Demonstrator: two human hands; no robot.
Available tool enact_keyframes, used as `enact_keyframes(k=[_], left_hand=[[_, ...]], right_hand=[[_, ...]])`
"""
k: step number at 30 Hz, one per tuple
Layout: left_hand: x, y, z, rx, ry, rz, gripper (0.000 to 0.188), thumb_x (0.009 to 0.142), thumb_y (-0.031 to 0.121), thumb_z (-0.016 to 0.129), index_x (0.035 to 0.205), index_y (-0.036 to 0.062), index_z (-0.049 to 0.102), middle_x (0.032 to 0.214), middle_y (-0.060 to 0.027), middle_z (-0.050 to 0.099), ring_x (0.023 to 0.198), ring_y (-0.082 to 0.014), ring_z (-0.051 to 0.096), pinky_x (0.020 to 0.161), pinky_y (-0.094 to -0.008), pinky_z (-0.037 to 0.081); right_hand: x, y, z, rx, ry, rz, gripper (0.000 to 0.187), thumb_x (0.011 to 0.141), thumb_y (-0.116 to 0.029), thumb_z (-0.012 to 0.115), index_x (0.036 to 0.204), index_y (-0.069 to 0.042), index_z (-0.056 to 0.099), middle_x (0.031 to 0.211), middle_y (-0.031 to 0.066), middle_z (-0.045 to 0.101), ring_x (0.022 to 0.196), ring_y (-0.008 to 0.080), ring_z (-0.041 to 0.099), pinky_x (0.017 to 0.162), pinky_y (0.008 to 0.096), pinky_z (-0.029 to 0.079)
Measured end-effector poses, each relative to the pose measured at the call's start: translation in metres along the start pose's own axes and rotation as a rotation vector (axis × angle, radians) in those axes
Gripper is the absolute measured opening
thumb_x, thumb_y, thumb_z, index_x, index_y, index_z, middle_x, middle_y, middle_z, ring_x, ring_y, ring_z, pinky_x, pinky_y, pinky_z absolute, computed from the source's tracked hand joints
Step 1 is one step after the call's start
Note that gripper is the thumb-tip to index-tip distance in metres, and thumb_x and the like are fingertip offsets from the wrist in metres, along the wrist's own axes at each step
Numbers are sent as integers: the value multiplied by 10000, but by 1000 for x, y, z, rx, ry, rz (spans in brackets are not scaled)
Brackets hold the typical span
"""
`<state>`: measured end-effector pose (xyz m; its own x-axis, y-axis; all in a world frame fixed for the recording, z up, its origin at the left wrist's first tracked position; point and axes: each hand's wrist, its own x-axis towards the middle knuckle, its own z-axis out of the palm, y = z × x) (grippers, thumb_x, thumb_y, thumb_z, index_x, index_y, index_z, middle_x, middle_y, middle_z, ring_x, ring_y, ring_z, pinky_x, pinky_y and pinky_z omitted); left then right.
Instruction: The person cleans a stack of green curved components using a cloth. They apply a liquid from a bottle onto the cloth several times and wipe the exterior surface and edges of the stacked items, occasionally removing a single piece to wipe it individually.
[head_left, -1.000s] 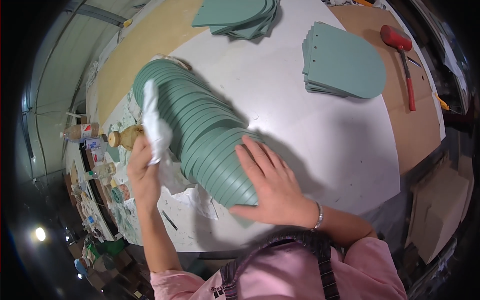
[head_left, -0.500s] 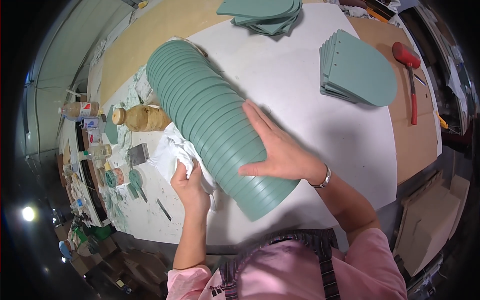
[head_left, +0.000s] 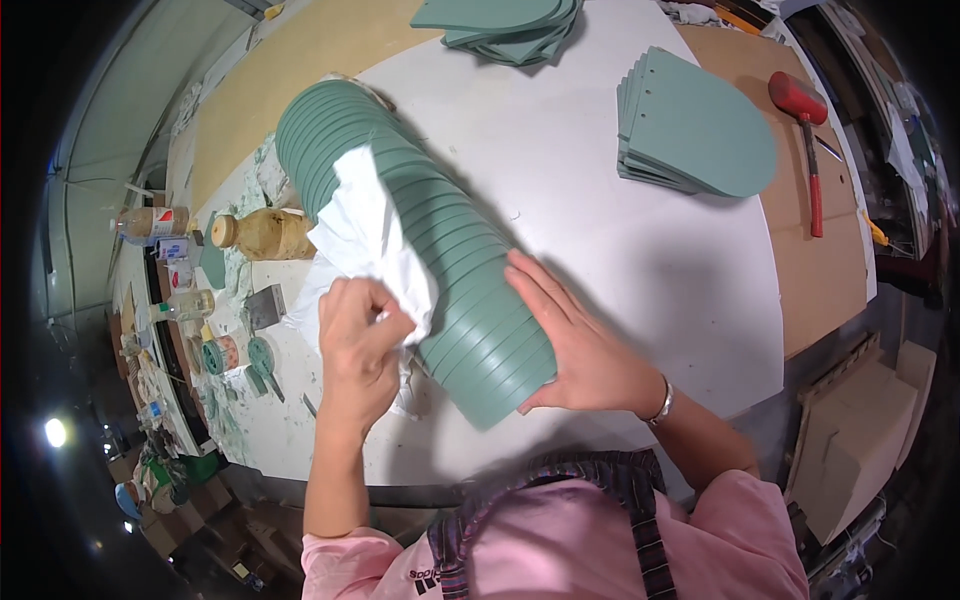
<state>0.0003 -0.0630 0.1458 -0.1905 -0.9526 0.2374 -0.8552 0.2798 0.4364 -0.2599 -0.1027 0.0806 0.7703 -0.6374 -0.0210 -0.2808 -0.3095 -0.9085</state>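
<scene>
A long row of overlapping green sheet pieces (head_left: 478,270) lies slantwise across the white tabletop, looking like a ribbed roll. My left hand (head_left: 360,340) is closed around a bunched white cloth (head_left: 372,225). Part of that cloth drapes over the row's left side, and more of it trails down beside the hand. Against the near right side of the row rests my right hand (head_left: 595,365). Its fingers lie straight along the edge, and the thumb sits near the closest end. The row's underside is hidden.
Rounded green pieces with small holes (head_left: 700,125) are stacked at the right, near a red mallet (head_left: 810,150). Another green stack (head_left: 515,30) lies at the far edge. To the left are a plastic bottle (head_left: 265,235), a metal scraper blade (head_left: 265,307) and a green-stained brush (head_left: 262,360).
My left hand has raised the cloth from beside the row onto its left side. My right hand has slid from the top of the row toward its near right edge.
</scene>
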Motion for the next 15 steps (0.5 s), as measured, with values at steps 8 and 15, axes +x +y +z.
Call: enact_keyframes(k=[8,15], left_hand=[[56,18,18,208,-121,172,174,700,-17,609,792,85,715,864,-48,549,861,-250,544,754,-380,362],[50,14,-13,227,-263,118,249,664,-91,587,810,65,715,861,-54,542,835,-265,525,759,-383,380]], right_hand=[[1,3,9,89,90,-19,1251,568,-213,948,1559,7,217,1631,192,205,1500,373,244,1224,425,276],[-1,12,17,112,152,-47,1225,583,-275,930,1553,3,236,1622,191,234,1490,377,265,1222,444,276]])
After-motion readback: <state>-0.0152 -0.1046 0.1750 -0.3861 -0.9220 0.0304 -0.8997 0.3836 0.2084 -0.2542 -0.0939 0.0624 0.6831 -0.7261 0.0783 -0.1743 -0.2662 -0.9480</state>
